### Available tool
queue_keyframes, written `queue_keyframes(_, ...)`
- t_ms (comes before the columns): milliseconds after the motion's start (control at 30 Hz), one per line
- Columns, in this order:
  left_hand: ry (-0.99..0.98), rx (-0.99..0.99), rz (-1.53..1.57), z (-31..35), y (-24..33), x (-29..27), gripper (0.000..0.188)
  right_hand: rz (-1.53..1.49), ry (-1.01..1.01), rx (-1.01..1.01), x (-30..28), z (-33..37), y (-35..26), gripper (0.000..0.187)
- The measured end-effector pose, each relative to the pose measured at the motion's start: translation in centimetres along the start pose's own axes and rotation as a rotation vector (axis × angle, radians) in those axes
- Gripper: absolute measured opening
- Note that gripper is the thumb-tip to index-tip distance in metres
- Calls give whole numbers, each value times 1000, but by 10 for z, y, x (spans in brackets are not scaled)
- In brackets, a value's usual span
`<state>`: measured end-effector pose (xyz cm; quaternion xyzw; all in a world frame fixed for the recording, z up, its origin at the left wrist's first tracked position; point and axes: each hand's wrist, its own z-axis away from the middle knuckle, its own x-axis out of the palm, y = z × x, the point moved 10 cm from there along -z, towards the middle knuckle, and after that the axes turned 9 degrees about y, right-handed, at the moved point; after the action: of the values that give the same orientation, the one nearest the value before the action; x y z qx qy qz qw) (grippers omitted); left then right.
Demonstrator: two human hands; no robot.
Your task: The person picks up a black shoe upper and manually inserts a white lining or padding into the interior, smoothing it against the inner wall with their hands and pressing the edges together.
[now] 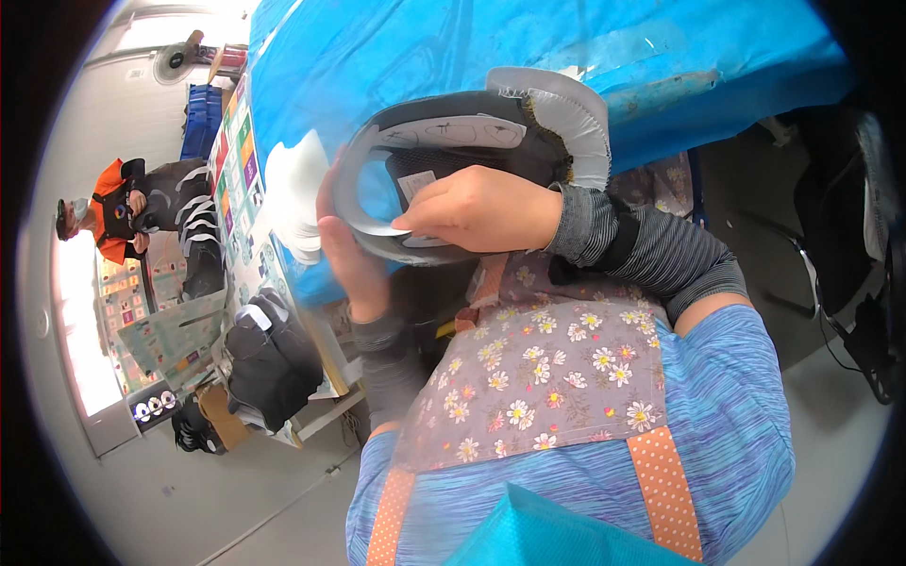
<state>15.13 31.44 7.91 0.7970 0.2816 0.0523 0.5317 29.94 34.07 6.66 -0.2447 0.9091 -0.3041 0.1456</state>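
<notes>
A dark, hollow, oval fabric piece (448, 104) with mesh inside is held in front of me; its exact kind is unclear. Inside its far wall lies a white panel (462, 131) with line drawings, and a pleated white edge (578, 127) curves round its right end. A smooth white strip (351, 189) bends along the left end. My left hand (349, 259) grips that end, thumb near me, fingers partly hidden behind the strip. My right hand (477, 209) reaches across the opening, its fingertips pinching the strip's near end.
A blue-covered table (377, 47) spreads beneath and beyond the piece. White cut sheets (297, 193) are stacked at its left. Further left are a black bag-like bundle (274, 349) and another person (118, 208) in orange and black. Black chair-like furniture (840, 217) stands at right.
</notes>
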Motion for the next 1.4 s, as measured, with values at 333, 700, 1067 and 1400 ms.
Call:
queue_keyframes(333,257,-87,241,7,-10,5,70,244,-99,-108,10,-4,-6,40)
queue_keyframes(700,191,-39,189,0,-9,16,56,151,-105,-141,11,-2,0,36)
queue_keyframes(1067,262,-108,238,6,-13,8,57,268,-233,-162,20,4,-14,37)
queue_keyframes(1400,272,-103,203,10,-16,4,59,190,-184,-159,17,4,-20,34)
